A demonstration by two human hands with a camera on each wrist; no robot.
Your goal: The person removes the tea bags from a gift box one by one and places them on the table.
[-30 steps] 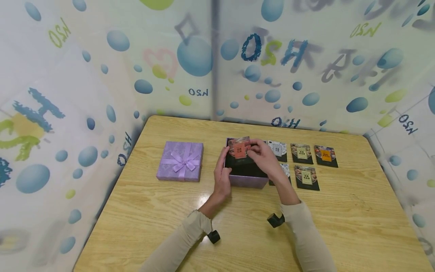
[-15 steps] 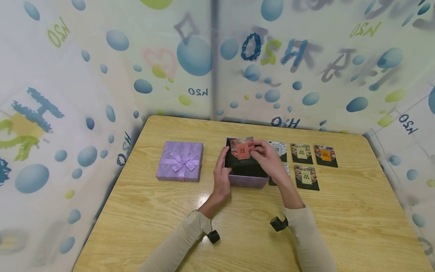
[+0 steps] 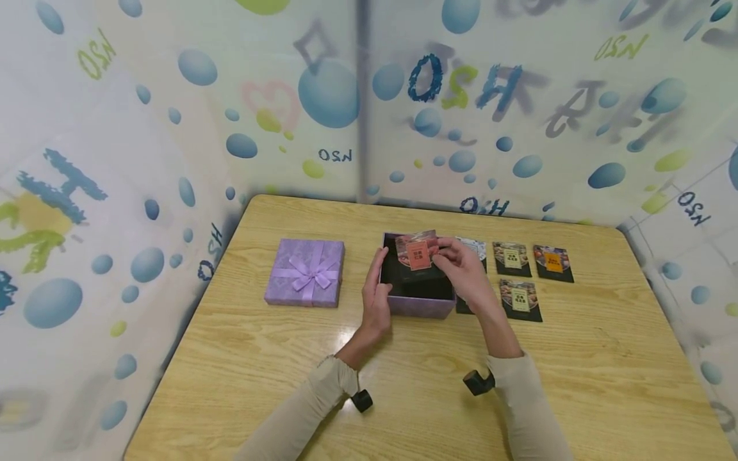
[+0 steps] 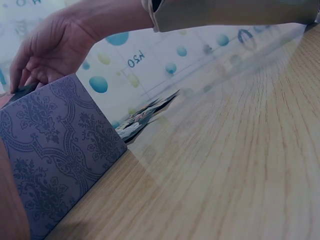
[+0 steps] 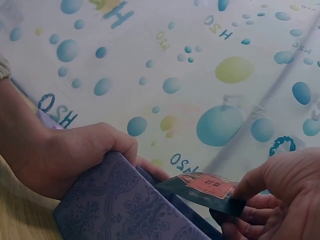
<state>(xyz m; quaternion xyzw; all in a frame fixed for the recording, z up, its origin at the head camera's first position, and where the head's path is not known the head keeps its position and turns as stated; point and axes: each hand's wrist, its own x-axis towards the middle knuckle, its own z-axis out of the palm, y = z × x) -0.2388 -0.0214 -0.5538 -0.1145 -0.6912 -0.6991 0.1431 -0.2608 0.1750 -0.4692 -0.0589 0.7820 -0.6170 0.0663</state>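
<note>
An open purple box [image 3: 419,306] with a dark inside stands mid-table. My left hand [image 3: 377,296] grips its left wall, thumb over the rim, as the right wrist view shows [image 5: 75,160]. My right hand [image 3: 461,266] pinches a dark packet with a salmon label [image 3: 419,254] and holds it tilted over the box's far part. The right wrist view shows that packet [image 5: 207,189] just above the box wall [image 5: 125,205]. In the left wrist view the patterned box side [image 4: 55,150] fills the left and my right hand [image 4: 50,47] is above it.
The purple lid with a bow [image 3: 307,272] lies left of the box. Several dark packets [image 3: 521,298] lie in rows on the wooden table [image 3: 605,358] right of the box. Bubble-printed walls close in the table's back and sides.
My right hand has carried the salmon-label packet a little rightward over the box, and its forearm has shifted right. The left hand stays on the box wall.
</note>
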